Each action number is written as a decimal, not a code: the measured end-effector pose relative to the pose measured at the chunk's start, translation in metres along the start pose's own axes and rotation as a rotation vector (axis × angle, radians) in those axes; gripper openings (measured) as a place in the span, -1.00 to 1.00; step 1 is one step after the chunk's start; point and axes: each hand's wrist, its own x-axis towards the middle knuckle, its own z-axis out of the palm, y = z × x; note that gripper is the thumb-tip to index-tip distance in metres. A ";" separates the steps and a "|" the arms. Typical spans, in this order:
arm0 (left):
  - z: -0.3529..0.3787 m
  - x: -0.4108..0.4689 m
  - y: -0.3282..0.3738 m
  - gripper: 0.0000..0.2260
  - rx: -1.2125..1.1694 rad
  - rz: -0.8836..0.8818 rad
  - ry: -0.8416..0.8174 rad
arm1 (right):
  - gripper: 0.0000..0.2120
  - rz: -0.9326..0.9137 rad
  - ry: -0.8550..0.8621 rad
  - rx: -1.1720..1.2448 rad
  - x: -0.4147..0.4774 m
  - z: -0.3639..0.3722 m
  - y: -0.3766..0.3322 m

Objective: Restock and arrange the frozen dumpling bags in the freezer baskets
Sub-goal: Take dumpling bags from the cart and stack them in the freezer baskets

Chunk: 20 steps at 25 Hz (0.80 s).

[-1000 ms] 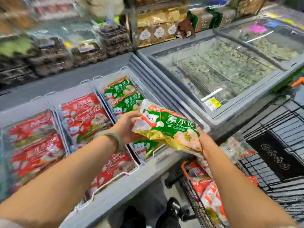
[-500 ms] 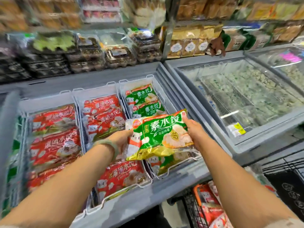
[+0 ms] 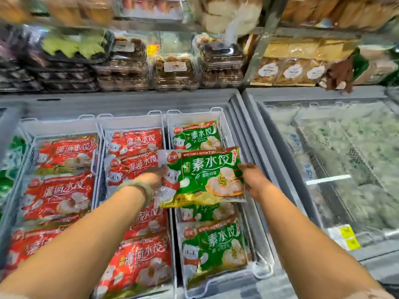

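— How did the green bag (image 3: 203, 175) look to handle?
— Probably light but lumpy, and stiff with frozen filling. The film looked slick, so the short edges seemed the safest hold.
— And the hands?
— The left hand (image 3: 152, 179) held its left edge and the right hand (image 3: 251, 179) pinched its right edge. The bag hung flat between them, just above the right basket (image 3: 194, 114) and over the other green bags (image 3: 213, 244).
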 end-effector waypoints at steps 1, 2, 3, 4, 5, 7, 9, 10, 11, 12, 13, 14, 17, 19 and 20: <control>0.003 0.011 0.005 -0.55 0.001 -0.009 0.023 | -0.80 0.009 -0.006 -0.007 0.013 0.002 -0.006; 0.006 0.022 0.009 -0.57 -0.009 -0.013 0.035 | -0.83 0.017 -0.007 -0.027 0.029 0.003 -0.009; 0.010 0.033 0.015 -0.58 -0.035 -0.023 0.035 | -0.81 0.024 -0.007 -0.051 0.044 0.005 -0.013; 0.014 0.043 0.020 -0.58 -0.035 -0.038 0.038 | -0.81 0.015 -0.004 -0.090 0.057 0.007 -0.018; 0.017 0.051 0.026 -0.58 -0.015 -0.044 0.045 | -0.88 0.004 -0.003 -0.103 0.065 0.008 -0.022; 0.022 0.072 0.038 -0.57 0.010 -0.072 0.035 | -0.78 0.018 0.027 -0.141 0.089 0.012 -0.028; 0.026 0.093 0.047 -0.58 0.004 -0.089 0.027 | -0.78 0.012 0.069 -0.179 0.113 0.017 -0.033; 0.028 0.104 0.051 -0.58 0.006 -0.087 0.031 | -0.80 -0.002 0.087 -0.201 0.124 0.020 -0.036; 0.029 0.115 0.054 -0.57 0.014 -0.093 0.039 | -0.79 -0.010 0.094 -0.209 0.136 0.024 -0.038; 0.031 0.125 0.057 -0.56 0.026 -0.101 0.049 | -0.79 -0.013 0.086 -0.214 0.147 0.030 -0.039; 0.032 0.133 0.060 -0.55 0.033 -0.107 0.057 | -0.78 -0.011 0.082 -0.204 0.156 0.035 -0.041; 0.033 0.142 0.064 -0.55 0.029 -0.109 0.073 | -0.77 -0.014 0.082 -0.197 0.167 0.040 -0.041; 0.037 0.171 0.076 -0.59 0.039 -0.090 0.128 | -0.77 -0.058 0.124 -0.252 0.199 0.054 -0.051; 0.040 0.187 0.088 -0.62 0.058 -0.067 0.141 | -0.74 -0.092 0.112 -0.316 0.221 0.062 -0.061; 0.041 0.195 0.094 -0.63 0.045 -0.058 0.141 | -0.70 -0.103 0.097 -0.332 0.230 0.065 -0.066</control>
